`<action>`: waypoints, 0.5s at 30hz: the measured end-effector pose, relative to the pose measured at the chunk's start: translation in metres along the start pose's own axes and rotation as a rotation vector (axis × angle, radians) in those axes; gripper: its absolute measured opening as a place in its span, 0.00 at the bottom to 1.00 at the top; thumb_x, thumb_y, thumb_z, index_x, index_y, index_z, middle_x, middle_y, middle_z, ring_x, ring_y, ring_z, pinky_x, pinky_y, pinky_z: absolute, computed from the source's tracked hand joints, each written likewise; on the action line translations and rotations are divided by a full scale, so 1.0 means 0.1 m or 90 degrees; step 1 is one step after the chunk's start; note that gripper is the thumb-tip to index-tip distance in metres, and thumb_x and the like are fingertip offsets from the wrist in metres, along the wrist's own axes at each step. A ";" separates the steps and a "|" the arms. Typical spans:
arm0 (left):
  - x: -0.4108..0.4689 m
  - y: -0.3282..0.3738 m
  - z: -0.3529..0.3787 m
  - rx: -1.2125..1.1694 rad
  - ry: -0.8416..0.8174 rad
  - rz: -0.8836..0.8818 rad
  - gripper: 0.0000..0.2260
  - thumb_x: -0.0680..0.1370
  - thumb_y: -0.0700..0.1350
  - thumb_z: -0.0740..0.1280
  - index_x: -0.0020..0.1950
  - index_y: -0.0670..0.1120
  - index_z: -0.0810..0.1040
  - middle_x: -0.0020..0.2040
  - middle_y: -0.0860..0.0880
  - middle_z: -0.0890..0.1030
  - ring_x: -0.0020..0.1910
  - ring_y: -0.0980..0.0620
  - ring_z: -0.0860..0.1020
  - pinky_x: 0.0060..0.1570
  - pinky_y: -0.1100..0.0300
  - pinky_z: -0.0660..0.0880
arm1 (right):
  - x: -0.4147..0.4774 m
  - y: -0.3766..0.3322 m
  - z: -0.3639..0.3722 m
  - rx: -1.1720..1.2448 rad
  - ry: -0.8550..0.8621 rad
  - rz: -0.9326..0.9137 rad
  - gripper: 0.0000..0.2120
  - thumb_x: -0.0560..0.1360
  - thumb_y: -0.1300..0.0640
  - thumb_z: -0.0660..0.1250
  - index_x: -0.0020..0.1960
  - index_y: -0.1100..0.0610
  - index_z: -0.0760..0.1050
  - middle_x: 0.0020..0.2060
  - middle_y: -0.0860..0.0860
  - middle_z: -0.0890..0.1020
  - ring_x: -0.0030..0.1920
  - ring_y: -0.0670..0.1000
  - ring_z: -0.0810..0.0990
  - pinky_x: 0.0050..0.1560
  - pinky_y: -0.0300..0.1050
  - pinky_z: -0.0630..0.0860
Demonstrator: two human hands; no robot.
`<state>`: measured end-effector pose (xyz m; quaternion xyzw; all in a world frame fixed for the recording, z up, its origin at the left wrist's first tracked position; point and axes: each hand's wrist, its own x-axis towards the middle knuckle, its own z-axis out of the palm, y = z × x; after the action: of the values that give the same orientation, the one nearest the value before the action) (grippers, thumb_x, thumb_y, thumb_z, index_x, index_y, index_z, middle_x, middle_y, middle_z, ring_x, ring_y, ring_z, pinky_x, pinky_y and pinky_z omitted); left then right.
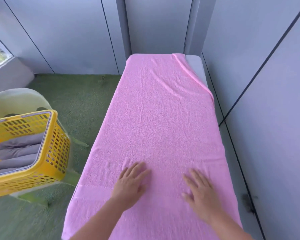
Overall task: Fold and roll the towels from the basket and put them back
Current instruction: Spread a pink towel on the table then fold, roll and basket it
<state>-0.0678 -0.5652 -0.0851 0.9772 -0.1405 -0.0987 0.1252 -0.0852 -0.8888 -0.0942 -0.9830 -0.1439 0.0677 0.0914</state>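
Pink terry fills the middle of the frame: the pink towel (156, 127) lies spread full length over a narrow grey table (197, 64), and both palms are down flat on it near the bottom; the left hand (131, 183) and the right hand (200, 189) are each spread-fingered, pressing and gripping nothing; they look blurred, so likely mid-stroke, smoothing. Here's the trouble spot, upper right of the frame: the far edge is turned over in a diagonal flap, leaving a bare grey corner of the table showing; fold now and that skew would probably get locked in, giving a lopsided roll. Faint creases run lengthwise up the middle as well; those could bunch under a fold. The cloth also overhangs the table's left edge; a hard push from the palms might drag the whole sheet off towards the green turf floor (73, 101). At left of the frame the yellow basket (57, 141) sits on a pale plastic chair (19, 99) with grey towels (17, 151) inside, rolled as far as I can tell; it appears tilted, so a careless drop-in could tip it.
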 end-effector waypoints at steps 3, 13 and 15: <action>-0.48 -0.70 -0.15 0.040 0.040 -0.101 0.24 0.79 0.60 0.60 0.75 0.67 0.60 0.80 0.58 0.58 0.80 0.51 0.54 0.76 0.45 0.54 | -0.49 0.39 -0.25 0.004 0.018 0.219 0.26 0.79 0.39 0.55 0.74 0.46 0.64 0.77 0.51 0.60 0.78 0.52 0.54 0.72 0.56 0.61; -1.47 0.04 0.11 0.090 -0.045 0.292 0.27 0.59 0.69 0.67 0.55 0.61 0.73 0.56 0.57 0.72 0.56 0.54 0.72 0.63 0.56 0.64 | -0.99 -1.47 0.16 -0.013 -0.152 -0.060 0.42 0.58 0.30 0.65 0.69 0.43 0.67 0.74 0.49 0.65 0.72 0.55 0.64 0.69 0.57 0.66; -1.49 0.08 0.19 0.093 -0.041 0.297 0.25 0.57 0.61 0.72 0.53 0.58 0.74 0.53 0.56 0.74 0.54 0.52 0.71 0.61 0.55 0.69 | -0.98 -1.63 0.21 -0.047 -0.170 -0.040 0.41 0.56 0.37 0.69 0.68 0.43 0.68 0.72 0.50 0.67 0.71 0.57 0.66 0.69 0.57 0.59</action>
<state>-0.2145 -0.5316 -0.0772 0.9211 -0.3728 -0.0881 0.0691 -0.2256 -0.7611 -0.0720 -0.9631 -0.1876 0.1893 0.0374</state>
